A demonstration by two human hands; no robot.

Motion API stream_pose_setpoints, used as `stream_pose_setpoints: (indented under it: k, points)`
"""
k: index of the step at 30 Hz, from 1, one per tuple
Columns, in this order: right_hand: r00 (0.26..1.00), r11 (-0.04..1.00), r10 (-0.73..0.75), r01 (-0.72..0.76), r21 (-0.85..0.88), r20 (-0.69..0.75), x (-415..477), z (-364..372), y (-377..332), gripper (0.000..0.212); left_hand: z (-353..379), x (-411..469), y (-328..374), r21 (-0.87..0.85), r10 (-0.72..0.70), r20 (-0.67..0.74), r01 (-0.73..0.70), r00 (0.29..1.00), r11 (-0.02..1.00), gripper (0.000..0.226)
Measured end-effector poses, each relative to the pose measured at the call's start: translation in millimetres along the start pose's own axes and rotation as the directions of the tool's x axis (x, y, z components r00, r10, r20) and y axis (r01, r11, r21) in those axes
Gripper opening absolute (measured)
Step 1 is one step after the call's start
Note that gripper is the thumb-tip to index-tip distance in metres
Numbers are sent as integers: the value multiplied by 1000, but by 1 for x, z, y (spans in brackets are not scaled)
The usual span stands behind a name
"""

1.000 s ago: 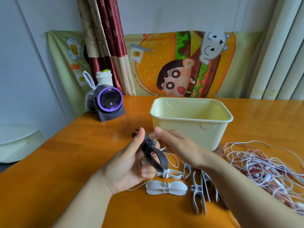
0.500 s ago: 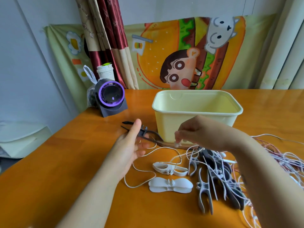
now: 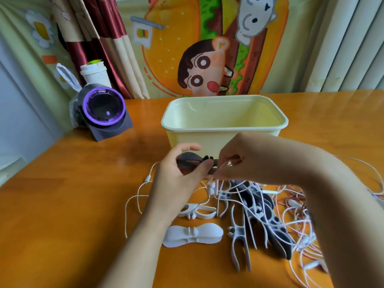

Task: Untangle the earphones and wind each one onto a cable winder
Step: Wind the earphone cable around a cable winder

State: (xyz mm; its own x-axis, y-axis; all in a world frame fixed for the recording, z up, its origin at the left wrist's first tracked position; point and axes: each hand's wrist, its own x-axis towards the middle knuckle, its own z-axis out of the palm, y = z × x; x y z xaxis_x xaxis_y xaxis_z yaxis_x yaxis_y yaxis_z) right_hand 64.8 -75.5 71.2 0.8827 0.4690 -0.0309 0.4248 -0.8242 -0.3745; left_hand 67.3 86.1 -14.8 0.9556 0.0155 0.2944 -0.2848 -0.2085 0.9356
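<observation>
The left hand (image 3: 178, 183) grips a dark cable winder (image 3: 190, 163) between thumb and fingers, above the orange table (image 3: 72, 204) and just in front of the pale yellow tub (image 3: 224, 121). The right hand (image 3: 251, 161) pinches a thin white cable (image 3: 225, 164) at the right end of this winder. Below the hands lie two white winders (image 3: 193, 234) and a heap of grey and dark winders (image 3: 259, 215). The tangled earphones (image 3: 293, 206) lie on the right and partly over the heap.
</observation>
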Motion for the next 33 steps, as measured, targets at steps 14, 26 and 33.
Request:
stream_pose_setpoints:
  k: [14,26,33]
  points:
    - [982,994,-108,111,8,-156,7,13,-6,10,-18,-12,-1,-471,-206,329,349,922,811,17]
    - [963,986,-162,164,-9,-215,3,6,-10,6,-25,-9,0,-509,-99,214,197,972,838,25]
    - [930,976,-200,217,22,-310,8,11,-13,8,-26,-11,4,-377,-20,251,117,968,919,29]
